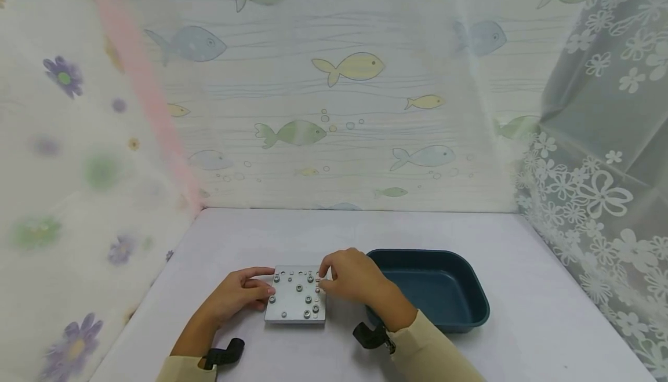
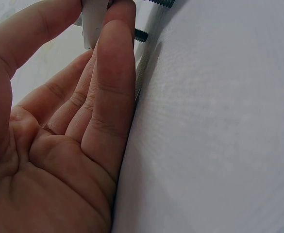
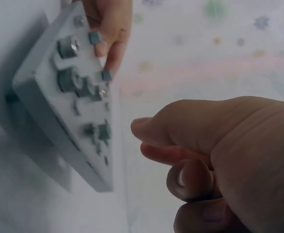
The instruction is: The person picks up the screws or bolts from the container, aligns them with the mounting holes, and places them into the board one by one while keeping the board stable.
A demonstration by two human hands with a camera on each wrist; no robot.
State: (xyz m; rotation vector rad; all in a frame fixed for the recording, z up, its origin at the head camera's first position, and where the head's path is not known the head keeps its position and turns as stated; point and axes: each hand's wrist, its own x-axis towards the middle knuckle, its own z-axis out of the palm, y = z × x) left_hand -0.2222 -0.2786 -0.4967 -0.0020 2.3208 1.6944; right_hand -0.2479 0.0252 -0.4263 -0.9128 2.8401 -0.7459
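Observation:
A silver metal plate (image 1: 287, 302) with several socket-head screws (image 1: 299, 288) of different sizes stands in the middle of the table. My left hand (image 1: 237, 295) grips its left edge between thumb and fingers. In the left wrist view, threaded screw ends (image 2: 141, 35) stick out beneath the plate (image 2: 94, 24). Over the plate's upper right corner is my right hand (image 1: 355, 275). The right wrist view shows that right hand (image 3: 239, 145) with loosely bent fingers, apart from the plate (image 3: 64, 126), and nothing visible between thumb and index finger.
A dark blue rectangular tub (image 1: 438, 289) stands right of the plate, partly behind my right forearm. Black wrist devices (image 1: 224, 354) sit on both wrists. Printed curtains (image 1: 344, 138) border the white table (image 1: 261, 231) at the back and sides.

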